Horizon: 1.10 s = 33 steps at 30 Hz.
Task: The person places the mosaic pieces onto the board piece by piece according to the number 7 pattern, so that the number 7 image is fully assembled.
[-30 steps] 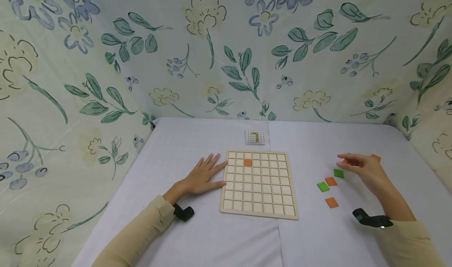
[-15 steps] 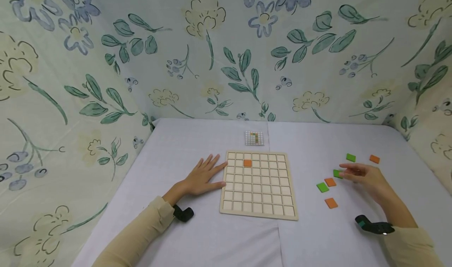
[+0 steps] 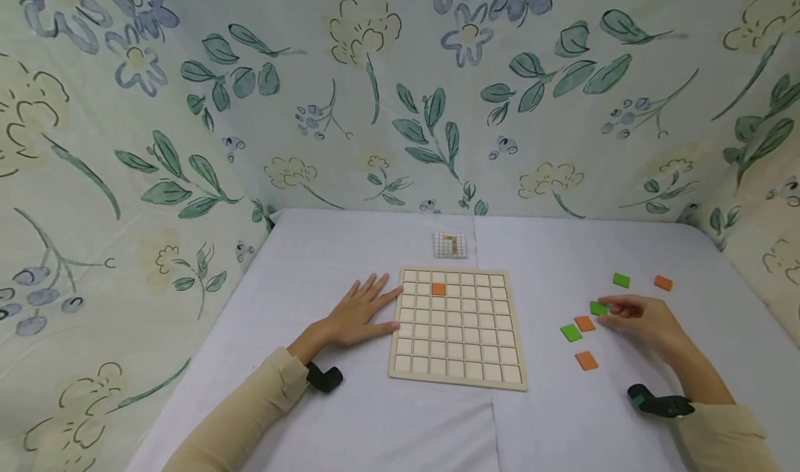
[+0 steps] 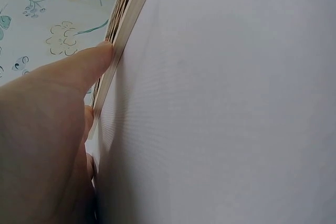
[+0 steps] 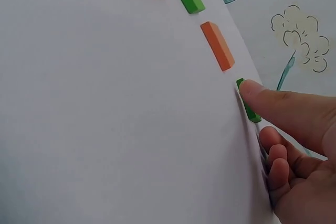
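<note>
At the left edge of a pale wooden grid board point(image 3: 462, 383), my left hand point(image 3: 350, 316) lies spread out, its thumb and a fingertip touching the frame. The left wrist view shows the thumb point(image 4: 97, 59) against the board's side. One orange square tile point(image 3: 439, 289) sits in a cell of the second row. To the right of the board, my right hand point(image 3: 646, 323) pinches a green square tile point(image 3: 596, 308) by its sides, low at the table. In the right wrist view the thumb covers part of that green tile point(image 5: 252, 111).
Around the right hand lie other loose tiles: a green tile point(image 3: 571, 332), an orange tile point(image 3: 585, 323), a nearer orange tile point(image 3: 586, 360), a farther green tile point(image 3: 621, 280) and an orange tile point(image 3: 664, 282). Behind the board is a small pattern card point(image 3: 450, 245) with a coloured grid.
My right hand has come down and nearer from above the far tiles to the middle green tile, uncovering the far green and orange ones. The left hand has stayed in place.
</note>
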{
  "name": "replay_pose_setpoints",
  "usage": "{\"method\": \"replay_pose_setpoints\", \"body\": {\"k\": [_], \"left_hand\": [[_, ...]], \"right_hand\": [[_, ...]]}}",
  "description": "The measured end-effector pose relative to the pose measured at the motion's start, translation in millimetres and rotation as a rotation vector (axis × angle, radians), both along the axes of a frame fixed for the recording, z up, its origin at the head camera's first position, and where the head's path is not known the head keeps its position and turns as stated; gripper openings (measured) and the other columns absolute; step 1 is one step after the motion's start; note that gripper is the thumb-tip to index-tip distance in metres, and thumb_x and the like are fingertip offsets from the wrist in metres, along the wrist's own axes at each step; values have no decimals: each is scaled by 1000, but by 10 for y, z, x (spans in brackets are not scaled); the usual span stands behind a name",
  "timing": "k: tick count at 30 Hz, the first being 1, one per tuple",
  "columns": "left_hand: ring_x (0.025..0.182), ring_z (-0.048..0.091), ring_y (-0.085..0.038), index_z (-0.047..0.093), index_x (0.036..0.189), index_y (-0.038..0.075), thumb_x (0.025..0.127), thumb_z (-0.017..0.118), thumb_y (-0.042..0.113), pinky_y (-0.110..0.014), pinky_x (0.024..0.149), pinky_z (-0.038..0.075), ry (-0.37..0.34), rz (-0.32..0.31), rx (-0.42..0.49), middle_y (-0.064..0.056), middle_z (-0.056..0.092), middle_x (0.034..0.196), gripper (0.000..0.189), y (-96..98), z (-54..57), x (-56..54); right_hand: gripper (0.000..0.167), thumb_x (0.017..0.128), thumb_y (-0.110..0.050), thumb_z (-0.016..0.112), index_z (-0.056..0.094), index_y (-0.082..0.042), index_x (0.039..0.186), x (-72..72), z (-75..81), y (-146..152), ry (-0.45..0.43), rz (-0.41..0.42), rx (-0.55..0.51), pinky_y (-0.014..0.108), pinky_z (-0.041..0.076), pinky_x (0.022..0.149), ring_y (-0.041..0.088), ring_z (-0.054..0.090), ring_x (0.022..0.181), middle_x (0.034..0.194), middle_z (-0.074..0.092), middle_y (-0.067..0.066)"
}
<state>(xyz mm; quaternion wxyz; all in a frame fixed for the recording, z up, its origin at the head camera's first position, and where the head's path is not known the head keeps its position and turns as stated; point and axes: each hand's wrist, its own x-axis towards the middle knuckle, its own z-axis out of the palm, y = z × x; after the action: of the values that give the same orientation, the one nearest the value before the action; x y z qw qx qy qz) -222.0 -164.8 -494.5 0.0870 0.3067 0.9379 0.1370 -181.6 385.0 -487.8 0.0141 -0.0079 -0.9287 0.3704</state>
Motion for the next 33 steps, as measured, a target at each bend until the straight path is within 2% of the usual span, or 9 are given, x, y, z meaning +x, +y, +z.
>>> {"method": "replay_pose_setpoints", "body": {"k": [7, 19, 33], "left_hand": [[152, -5, -31, 16, 161, 32, 96, 36, 72, -53, 119, -3, 5, 0, 4, -7, 0, 167, 79, 3, 7, 2], [152, -5, -31, 15, 161, 33, 96, 36, 73, -52, 119, -4, 6, 3, -7, -6, -1, 167, 79, 6, 3, 6], [152, -8, -29, 13, 161, 35, 95, 34, 75, -52, 119, -5, 7, 11, -19, -5, -2, 167, 80, -6, -33, -17]], "right_hand": [[42, 87, -10, 78, 66, 7, 123, -1, -25, -27, 10, -1, 53, 21, 39, 59, 17, 44, 79, 96, 57, 10], [41, 87, -12, 78, 66, 8, 121, 29, 1, -20, -5, -2, 33, 22, 39, 59, 16, 44, 78, 94, 58, 10], [37, 87, -11, 79, 68, 9, 116, 1, -48, 1, 60, 22, 57, 23, 39, 56, 13, 44, 73, 87, 56, 8]]}}
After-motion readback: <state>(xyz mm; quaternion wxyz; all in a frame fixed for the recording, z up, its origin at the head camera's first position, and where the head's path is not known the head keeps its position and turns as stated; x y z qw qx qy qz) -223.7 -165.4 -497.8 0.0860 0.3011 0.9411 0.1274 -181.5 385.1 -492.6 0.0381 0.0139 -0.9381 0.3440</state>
